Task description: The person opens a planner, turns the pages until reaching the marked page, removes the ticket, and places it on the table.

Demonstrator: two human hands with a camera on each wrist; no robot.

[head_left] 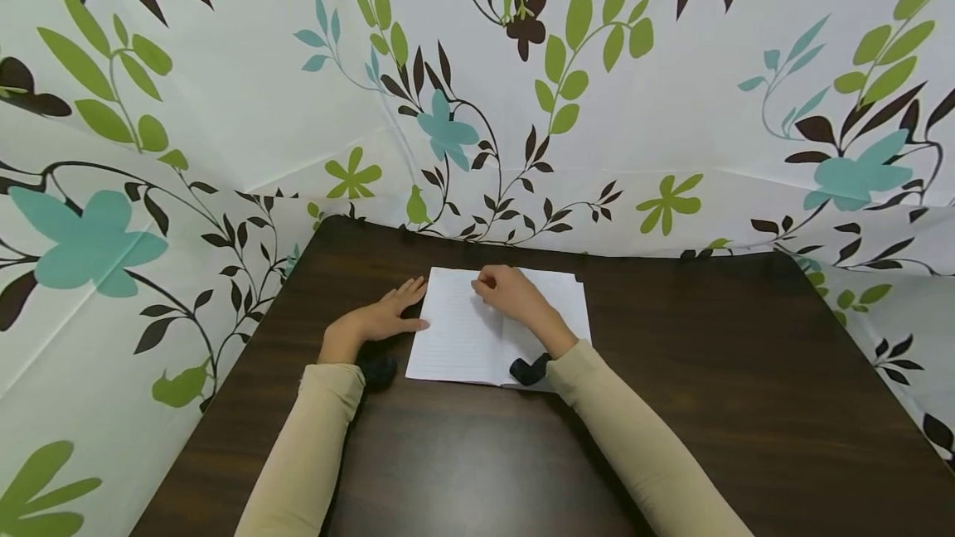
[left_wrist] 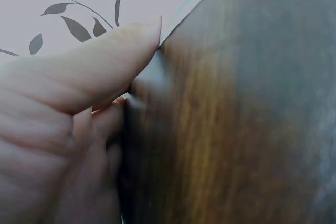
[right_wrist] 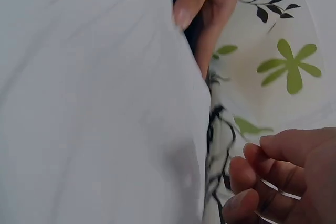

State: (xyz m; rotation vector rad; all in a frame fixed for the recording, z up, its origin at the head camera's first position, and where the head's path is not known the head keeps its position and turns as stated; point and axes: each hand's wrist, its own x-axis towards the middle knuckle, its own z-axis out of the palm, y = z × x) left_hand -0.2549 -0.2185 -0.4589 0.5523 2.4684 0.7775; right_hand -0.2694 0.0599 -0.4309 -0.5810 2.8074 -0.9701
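An open notebook point(head_left: 455, 346) with lined white pages lies on the dark table. To its left, my left hand point(head_left: 379, 318) rests on the tabletop with fingers spread, the thumb tip at the notebook's left edge. My right hand point(head_left: 511, 295) is over the notebook near the middle fold, its fingers curled in toward the thumb. In the right wrist view the curled fingers point(right_wrist: 242, 174) show nothing between them, beside the white page point(right_wrist: 100, 103). The left wrist view shows the thumb point(left_wrist: 121, 45) close up, with blurred wood grain beyond it.
The brown wooden table point(head_left: 746, 388) stretches out on both sides of the notebook. A white cloth point(head_left: 246, 106) with leaf, flower and bird prints hangs behind and beside it. Small black devices point(head_left: 379, 373) sit at both wrists.
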